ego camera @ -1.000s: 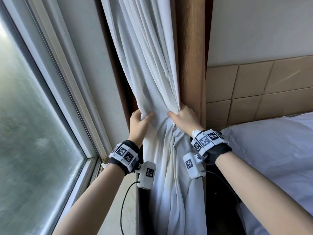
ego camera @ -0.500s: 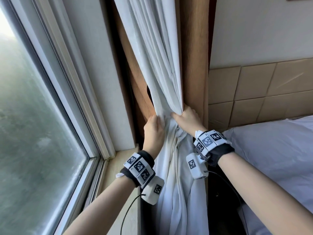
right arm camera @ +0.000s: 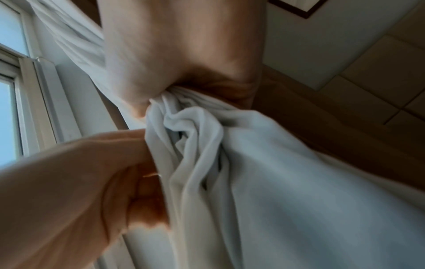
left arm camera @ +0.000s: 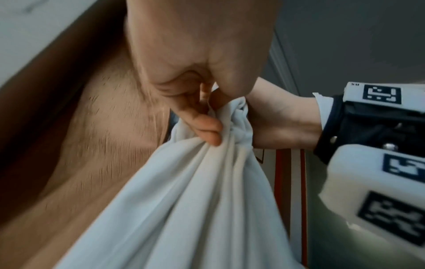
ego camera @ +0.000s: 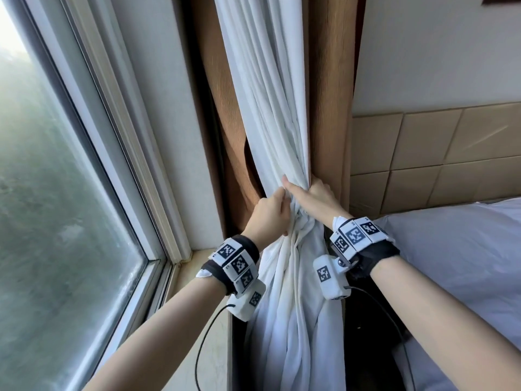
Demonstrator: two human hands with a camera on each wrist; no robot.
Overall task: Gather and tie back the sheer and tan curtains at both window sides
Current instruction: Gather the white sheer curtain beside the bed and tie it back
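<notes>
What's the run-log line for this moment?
step: gathering | left hand: grips sheer curtain | right hand: grips sheer | tan curtain: loose | tie: none seen

two curtains hang at this side of the window: one sheer curtain (ego camera: 270, 114) and one tan curtain (ego camera: 329, 94), the tan one showing on both sides of the sheer one. two hands, one left hand (ego camera: 267, 215) and one right hand (ego camera: 315, 197), meet on the sheer cloth. two wrist bands with printed markers, one per wrist. one window pane (ego camera: 56, 193). one bed (ego camera: 456, 249). one picture-frame corner at the top right.
</notes>
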